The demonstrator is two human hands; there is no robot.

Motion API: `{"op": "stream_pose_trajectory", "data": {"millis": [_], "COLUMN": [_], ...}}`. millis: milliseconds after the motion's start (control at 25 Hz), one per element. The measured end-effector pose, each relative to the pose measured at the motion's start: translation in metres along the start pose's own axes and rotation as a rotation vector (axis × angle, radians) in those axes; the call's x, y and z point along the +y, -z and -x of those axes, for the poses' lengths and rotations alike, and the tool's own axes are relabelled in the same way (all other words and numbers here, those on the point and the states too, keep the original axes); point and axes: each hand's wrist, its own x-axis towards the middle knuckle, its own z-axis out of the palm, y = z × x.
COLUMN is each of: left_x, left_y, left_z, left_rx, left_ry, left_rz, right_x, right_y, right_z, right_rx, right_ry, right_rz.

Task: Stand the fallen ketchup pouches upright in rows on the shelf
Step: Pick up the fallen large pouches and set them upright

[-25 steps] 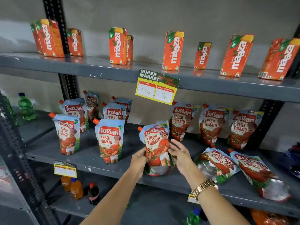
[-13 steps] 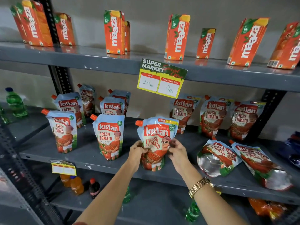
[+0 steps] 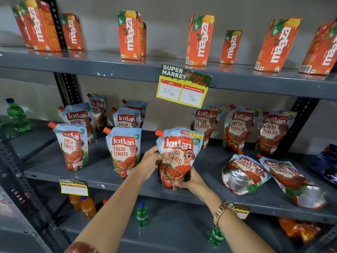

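Note:
A ketchup pouch [image 3: 179,154] with an orange cap stands upright at the front middle of the grey shelf [image 3: 127,181]. My left hand [image 3: 150,160] grips its left edge; my right hand [image 3: 189,180] holds its lower right corner. Two front-row pouches stand upright to its left [image 3: 73,147] [image 3: 125,152], with several more behind them. Three upright pouches [image 3: 240,128] line the back right. Two fallen pouches [image 3: 244,174] [image 3: 291,179] lie flat on the shelf's right front.
Orange juice cartons [image 3: 129,35] stand on the shelf above, with a yellow price tag [image 3: 183,86] hanging from its edge. A green bottle [image 3: 17,115] stands far left. Small bottles [image 3: 142,214] sit on the lower shelf. A black upright post [image 3: 299,125] stands at right.
The held pouch went from leaning back to standing upright at the shelf front. My right hand slid down to its lower corner; my left hand moved up its left edge.

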Motion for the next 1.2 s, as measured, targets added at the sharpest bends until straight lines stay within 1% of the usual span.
{"op": "stream_pose_trajectory", "data": {"millis": [80,200,280,360,400,440,480,520,600,640,680,760,880,1080,1120,1200], "left_x": [0.008,0.016,0.02,0.021,0.019,0.017,0.011,0.002,-0.02,-0.029,-0.037,-0.047,-0.054,-0.063,-0.065,-0.066], "left_y": [0.001,-0.001,-0.003,-0.005,-0.008,-0.011,-0.012,-0.011,-0.005,-0.002,-0.001,-0.002,-0.009,-0.023,-0.024,-0.025], "left_z": [-0.001,-0.005,-0.008,-0.01,-0.01,-0.007,-0.004,-0.002,0.001,0.004,0.005,0.008,0.01,0.008,0.007,0.01], "left_rx": [0.029,0.158,0.234,0.29,0.313,0.325,0.314,0.275,0.146,0.091,0.071,0.091,0.138,0.231,0.226,0.21], "left_ry": [-0.023,-0.11,-0.177,-0.221,-0.218,-0.197,-0.149,-0.087,0.037,0.073,0.085,0.068,-0.002,-0.053,-0.06,-0.081], "left_rz": [-0.137,-0.211,-0.208,-0.165,-0.122,-0.075,-0.05,-0.05,-0.104,-0.132,-0.157,-0.176,-0.173,-0.294,-0.283,-0.228], "right_x": [0.006,0.018,0.023,0.026,0.026,0.027,0.028,0.027,0.024,0.023,0.023,0.021,0.023,0.021,0.022,0.024], "right_y": [-0.001,-0.001,0.001,0.005,0.006,0.008,0.008,0.008,0.008,0.008,0.008,0.009,0.009,0.01,0.011,0.015], "right_z": [0.0,-0.004,-0.006,-0.006,-0.005,-0.005,-0.004,-0.003,-0.001,-0.001,-0.001,-0.001,-0.003,0.001,0.003,0.014], "right_rx": [0.0,0.102,0.21,0.383,0.45,0.474,0.454,0.401,0.268,0.231,0.216,0.248,0.3,0.383,0.434,0.647], "right_ry": [0.042,0.101,0.099,0.071,0.061,0.06,0.06,0.058,0.045,0.033,0.025,0.004,-0.004,-0.02,0.007,0.1], "right_rz": [0.021,0.073,0.148,0.253,0.285,0.296,0.295,0.29,0.269,0.256,0.249,0.233,0.224,0.191,0.19,0.19]}}
